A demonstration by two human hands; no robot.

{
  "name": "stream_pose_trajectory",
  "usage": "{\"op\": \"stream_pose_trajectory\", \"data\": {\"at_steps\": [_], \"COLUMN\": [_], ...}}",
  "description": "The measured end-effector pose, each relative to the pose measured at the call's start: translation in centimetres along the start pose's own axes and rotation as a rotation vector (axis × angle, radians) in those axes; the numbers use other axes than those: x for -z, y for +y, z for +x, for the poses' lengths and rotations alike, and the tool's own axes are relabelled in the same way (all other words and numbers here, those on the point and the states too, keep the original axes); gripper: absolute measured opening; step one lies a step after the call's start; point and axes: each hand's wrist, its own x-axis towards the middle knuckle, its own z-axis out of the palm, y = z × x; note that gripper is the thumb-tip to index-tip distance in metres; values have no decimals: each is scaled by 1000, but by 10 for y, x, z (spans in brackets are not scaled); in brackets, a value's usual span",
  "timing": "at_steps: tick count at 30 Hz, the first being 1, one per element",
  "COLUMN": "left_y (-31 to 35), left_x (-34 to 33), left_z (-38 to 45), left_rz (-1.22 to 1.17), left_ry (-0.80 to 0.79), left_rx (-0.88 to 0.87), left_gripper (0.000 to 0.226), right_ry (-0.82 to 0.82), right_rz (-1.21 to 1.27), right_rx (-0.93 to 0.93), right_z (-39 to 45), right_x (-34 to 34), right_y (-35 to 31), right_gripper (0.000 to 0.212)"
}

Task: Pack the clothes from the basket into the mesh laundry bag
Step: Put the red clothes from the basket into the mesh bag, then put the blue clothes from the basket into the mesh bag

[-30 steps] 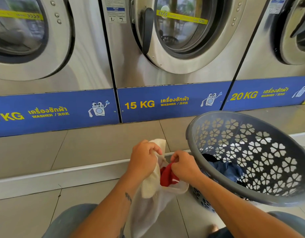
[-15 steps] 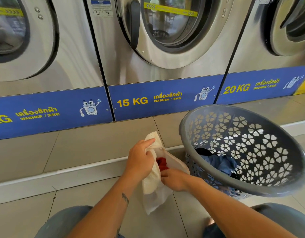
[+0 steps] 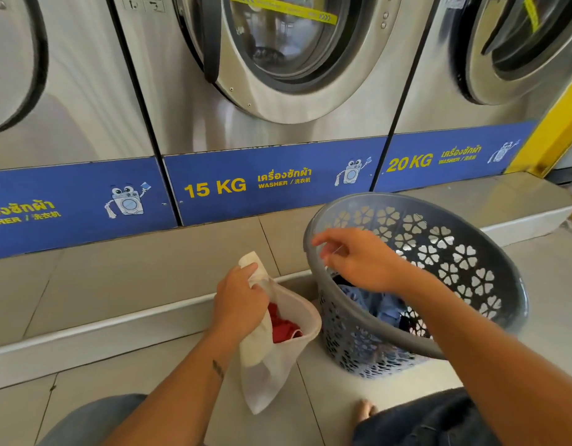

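The left hand [image 3: 239,300] pinches the rim of the mesh laundry bag [image 3: 278,355], holding it open; one red garment [image 3: 283,326] lies inside. The right hand [image 3: 358,259], loosely open and empty, hovers over the basket [image 3: 471,252], where blue clothes [image 3: 375,304] remain to pack.

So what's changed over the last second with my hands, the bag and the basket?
The right hand let go of the red garment, now in the mesh bag, and moved right, up over the basket, empty and open. The left hand still grips the bag's mouth. The blue clothes remain in the basket.
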Motion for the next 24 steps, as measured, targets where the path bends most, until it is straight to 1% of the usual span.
{"op": "stream_pose_trajectory", "data": {"at_steps": [1,2,3,5,6,8,10,12,16,18,22,23,24], "left_y": [3,5,7,11,13,17,20,22,27,26,19,17,15], "left_x": [-3,-5,-7,-12,-15,-19,-24,-28,-35,-38,-43,-45,-46], "left_z": [-1,-1,-2,-2,-3,-1,4,9,23,29,36,38,40], "left_rz": [14,37,66,131,162,225,276,302,319,327,335,337,341], "left_ry": [3,4,1,-19,-33,-60,-85,-104,-131,-138,-157,-157,-159], "left_rx": [-5,-16,-32,-65,-78,-117,-154,-164,-129,-152,-173,-186,-201], "left_gripper": [50,50,50,51,52,55,58,62,66,66,62,60,59], "right_ry": [-12,-58,-127,-277,-333,-413,-485,-541,-632,-690,-750,-763,-759], "right_rz": [-51,-126,-208,-332,-381,-495,-612,-680,-721,-725,-693,-665,-647], "right_rx": [-54,-117,-188,-306,-335,-356,-349,-348,-343,-351,-412,-414,-405], "right_z": [7,14,21,30,33,39,50,63,96,110,116,113,107], "right_x": [7,10,10,1,-6,-20,-33,-44,-69,-83,-124,-137,-148], "right_y": [18,37,57,90,104,129,148,163,188,201,245,259,267], "right_gripper": [37,40,46,65,73,83,86,90,107,118,138,140,137]}}
